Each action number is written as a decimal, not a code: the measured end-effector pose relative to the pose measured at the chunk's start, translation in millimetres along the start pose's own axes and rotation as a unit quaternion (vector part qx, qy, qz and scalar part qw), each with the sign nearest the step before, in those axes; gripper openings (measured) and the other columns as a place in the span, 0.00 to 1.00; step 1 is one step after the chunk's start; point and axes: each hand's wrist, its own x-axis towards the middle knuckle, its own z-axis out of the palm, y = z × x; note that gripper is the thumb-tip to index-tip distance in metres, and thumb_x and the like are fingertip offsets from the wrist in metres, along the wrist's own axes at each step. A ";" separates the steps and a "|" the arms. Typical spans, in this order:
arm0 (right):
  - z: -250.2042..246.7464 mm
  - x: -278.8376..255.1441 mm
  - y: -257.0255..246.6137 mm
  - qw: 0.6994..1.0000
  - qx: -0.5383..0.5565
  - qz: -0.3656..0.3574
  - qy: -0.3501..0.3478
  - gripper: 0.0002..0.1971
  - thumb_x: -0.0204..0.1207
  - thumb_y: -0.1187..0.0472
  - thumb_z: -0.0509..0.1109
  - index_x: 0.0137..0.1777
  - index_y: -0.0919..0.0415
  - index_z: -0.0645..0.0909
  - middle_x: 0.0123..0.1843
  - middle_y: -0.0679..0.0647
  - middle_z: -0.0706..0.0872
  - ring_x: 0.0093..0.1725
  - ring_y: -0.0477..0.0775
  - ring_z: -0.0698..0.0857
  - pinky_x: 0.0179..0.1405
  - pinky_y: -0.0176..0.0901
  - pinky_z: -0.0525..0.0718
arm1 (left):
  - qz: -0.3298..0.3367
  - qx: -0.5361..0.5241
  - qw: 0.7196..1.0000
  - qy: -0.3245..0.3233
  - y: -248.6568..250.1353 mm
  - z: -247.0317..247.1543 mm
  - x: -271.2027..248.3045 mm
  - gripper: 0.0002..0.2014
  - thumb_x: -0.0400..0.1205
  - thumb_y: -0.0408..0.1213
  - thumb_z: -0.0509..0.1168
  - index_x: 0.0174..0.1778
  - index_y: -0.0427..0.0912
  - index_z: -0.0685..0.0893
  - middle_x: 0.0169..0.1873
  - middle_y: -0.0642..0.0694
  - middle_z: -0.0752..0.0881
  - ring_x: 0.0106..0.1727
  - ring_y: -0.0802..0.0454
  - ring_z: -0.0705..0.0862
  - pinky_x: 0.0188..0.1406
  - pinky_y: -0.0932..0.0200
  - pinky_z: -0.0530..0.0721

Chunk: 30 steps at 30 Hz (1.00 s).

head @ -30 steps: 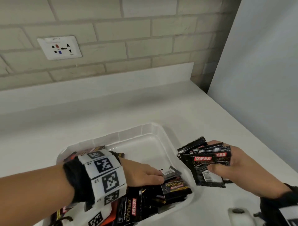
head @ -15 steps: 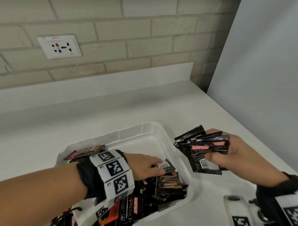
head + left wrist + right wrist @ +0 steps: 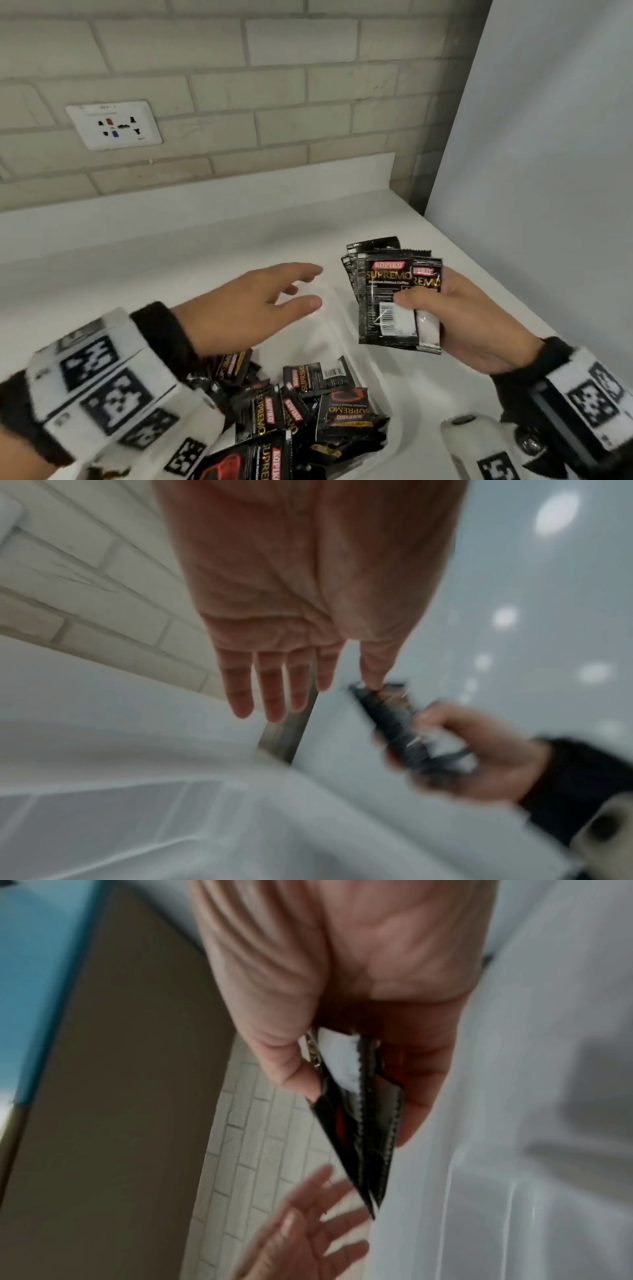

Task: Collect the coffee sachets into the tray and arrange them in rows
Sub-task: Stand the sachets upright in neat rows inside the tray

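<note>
My right hand [image 3: 479,329] holds a bunch of coffee packets [image 3: 394,294] up above the tabletop [image 3: 171,260], just past the right edge of the tray [image 3: 349,315]. My thumb and fingers [image 3: 406,300] pinch the bunch low down, so the tops fan out a bit. My left hand [image 3: 246,308] is spread wide with nothing in it, up over the far part of the tray and near the bunch but not touching it. More packets [image 3: 308,411] lie in a messy pile in the near part of the tray.

I think the bunch could slip. I only hold it near the bottom, and the packets look smooth, so one could slide out and fall on the tabletop. If my left hand grabs too fast it may knock the bunch crooked. The pile is also in the way, so new rows could get mixed up with it
</note>
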 end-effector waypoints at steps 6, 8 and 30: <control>40.7 22.9 -1.7 0.994 0.048 0.056 -0.085 0.16 0.77 0.73 0.61 0.62 0.62 0.79 0.56 0.61 0.87 0.52 0.57 0.87 0.48 0.47 0.86 | -0.021 -0.166 0.982 0.085 -5.1 15.0 -33.7 0.35 0.55 0.79 0.61 0.61 0.88 0.62 0.67 0.74 0.72 0.65 0.73 0.74 0.69 0.56 0.76; 58.5 26.5 -1.9 0.998 -0.005 0.010 -0.062 0.19 0.76 0.72 0.62 0.65 0.57 0.73 0.58 0.57 0.85 0.57 0.55 0.84 0.54 0.45 0.83 | -0.034 -0.183 0.979 0.079 -5.7 24.3 -36.3 0.42 0.52 0.82 0.58 0.65 0.88 0.55 0.70 0.75 0.67 0.66 0.76 0.72 0.70 0.62 0.73; 68.9 26.9 -4.0 0.981 -0.125 -0.147 -0.035 0.19 0.55 0.46 0.76 0.46 0.48 0.80 0.40 0.46 0.81 0.33 0.42 0.81 0.34 0.37 0.83 | -0.074 -0.565 0.799 0.193 -19.2 43.9 -45.0 0.16 0.61 0.27 0.71 0.45 0.28 0.85 0.37 0.27 0.88 0.25 0.40 0.87 0.21 0.56 0.86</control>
